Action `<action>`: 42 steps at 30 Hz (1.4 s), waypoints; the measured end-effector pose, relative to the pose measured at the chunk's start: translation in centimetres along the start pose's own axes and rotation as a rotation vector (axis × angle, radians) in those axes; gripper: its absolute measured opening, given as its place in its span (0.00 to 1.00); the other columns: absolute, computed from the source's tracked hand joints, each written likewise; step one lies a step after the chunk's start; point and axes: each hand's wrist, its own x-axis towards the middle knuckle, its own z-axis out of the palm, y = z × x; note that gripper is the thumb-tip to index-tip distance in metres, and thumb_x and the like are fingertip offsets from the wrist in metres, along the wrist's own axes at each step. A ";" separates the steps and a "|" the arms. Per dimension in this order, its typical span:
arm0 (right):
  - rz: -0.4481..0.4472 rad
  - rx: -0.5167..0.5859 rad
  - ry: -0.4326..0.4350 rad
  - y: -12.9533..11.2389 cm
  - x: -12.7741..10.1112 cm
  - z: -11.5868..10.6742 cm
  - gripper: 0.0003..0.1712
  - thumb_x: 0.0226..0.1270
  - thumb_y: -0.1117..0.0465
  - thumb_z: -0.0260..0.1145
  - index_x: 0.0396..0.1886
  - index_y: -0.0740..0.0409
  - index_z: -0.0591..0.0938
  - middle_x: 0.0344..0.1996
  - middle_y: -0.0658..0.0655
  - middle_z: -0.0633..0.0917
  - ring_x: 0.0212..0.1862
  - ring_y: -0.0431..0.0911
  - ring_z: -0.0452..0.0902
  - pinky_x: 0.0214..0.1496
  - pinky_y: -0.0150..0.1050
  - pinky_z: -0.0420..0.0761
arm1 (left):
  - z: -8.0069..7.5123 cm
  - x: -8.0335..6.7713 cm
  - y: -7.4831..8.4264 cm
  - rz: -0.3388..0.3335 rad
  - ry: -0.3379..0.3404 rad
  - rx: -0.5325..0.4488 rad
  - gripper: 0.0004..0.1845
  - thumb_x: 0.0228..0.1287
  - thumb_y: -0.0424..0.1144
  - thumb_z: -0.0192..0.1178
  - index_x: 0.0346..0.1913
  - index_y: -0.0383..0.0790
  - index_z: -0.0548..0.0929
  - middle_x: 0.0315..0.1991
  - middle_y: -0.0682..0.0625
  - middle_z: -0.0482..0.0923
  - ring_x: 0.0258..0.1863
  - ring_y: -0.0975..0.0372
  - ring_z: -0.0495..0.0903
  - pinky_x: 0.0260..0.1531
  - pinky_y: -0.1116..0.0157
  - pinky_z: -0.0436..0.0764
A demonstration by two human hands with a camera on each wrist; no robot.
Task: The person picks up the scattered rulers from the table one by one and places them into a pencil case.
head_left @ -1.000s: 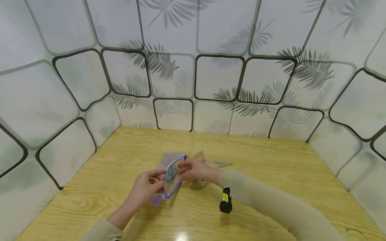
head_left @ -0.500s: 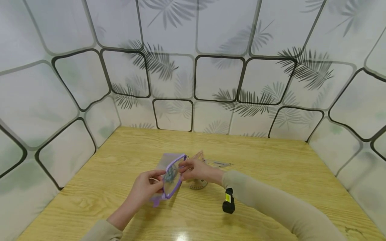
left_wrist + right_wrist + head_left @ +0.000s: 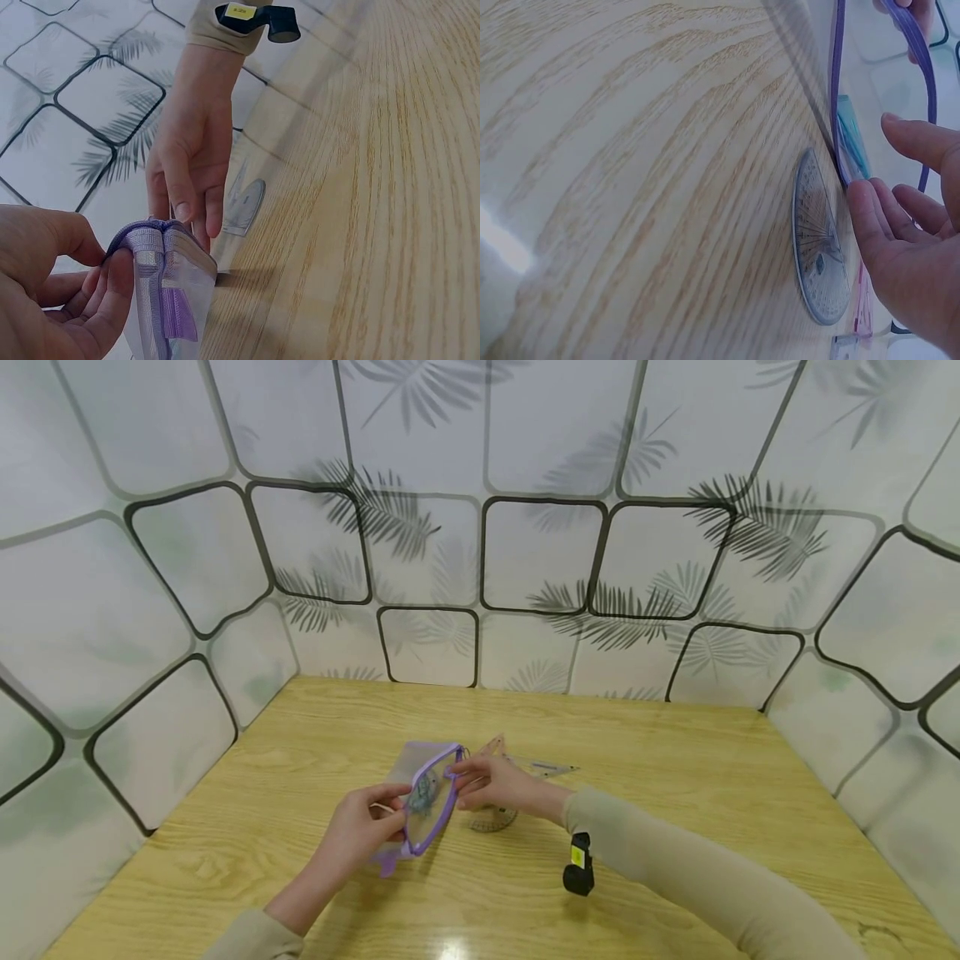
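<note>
A clear pouch with a purple zip rim [image 3: 427, 793] stands open on the wooden table [image 3: 675, 777]. Something teal [image 3: 851, 135] lies inside it. My left hand [image 3: 392, 807] pinches the pouch's near rim between thumb and fingers; the left wrist view shows that rim [image 3: 154, 259] in this grip. My right hand [image 3: 463, 785] is at the pouch's right side, its fingers fairly straight and their tips at the rim. In the right wrist view this hand [image 3: 874, 154] holds nothing. A clear round protractor [image 3: 491, 818] lies flat just under the right hand.
Clear triangle rulers [image 3: 542, 767] lie on the table behind the right hand. A small black camera [image 3: 579, 865] sits on the right wrist. Leaf-patterned panels [image 3: 480, 552] wall in the table at the back and on both sides.
My right hand and forearm have slid slightly to the right, away from the pouch's mouth. The left hand and the pouch have barely moved.
</note>
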 end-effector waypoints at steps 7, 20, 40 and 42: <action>-0.034 -0.056 0.023 -0.4 -0.2 -0.5 0.34 0.65 0.68 0.67 0.70 0.69 0.68 0.58 0.70 0.79 0.59 0.60 0.79 0.56 0.38 0.87 | 0.1 0.1 -0.2 0.009 0.002 -0.002 0.21 0.59 0.24 0.58 0.57 0.25 0.80 0.37 0.42 0.79 0.31 0.62 0.83 0.29 0.68 0.90; -0.032 -0.051 0.020 0.3 -0.3 -1.4 0.35 0.66 0.65 0.68 0.71 0.67 0.68 0.61 0.68 0.78 0.61 0.58 0.78 0.60 0.41 0.85 | 0.1 0.0 -0.2 0.012 0.011 0.005 0.21 0.57 0.23 0.58 0.56 0.25 0.81 0.36 0.43 0.79 0.30 0.63 0.82 0.29 0.69 0.89; -0.067 -0.190 0.084 1.0 -0.5 -3.4 0.34 0.64 0.63 0.69 0.68 0.67 0.71 0.59 0.65 0.80 0.60 0.57 0.78 0.62 0.42 0.83 | 0.1 0.0 -0.4 0.013 0.003 -0.016 0.22 0.57 0.23 0.58 0.57 0.25 0.81 0.37 0.41 0.79 0.30 0.62 0.82 0.29 0.68 0.90; -0.070 -0.188 0.086 1.0 -0.5 -3.6 0.34 0.65 0.63 0.69 0.68 0.68 0.71 0.59 0.66 0.80 0.60 0.58 0.78 0.62 0.42 0.83 | 0.0 0.0 -0.5 0.014 0.002 -0.016 0.22 0.57 0.23 0.58 0.57 0.25 0.80 0.38 0.40 0.79 0.30 0.62 0.82 0.29 0.68 0.90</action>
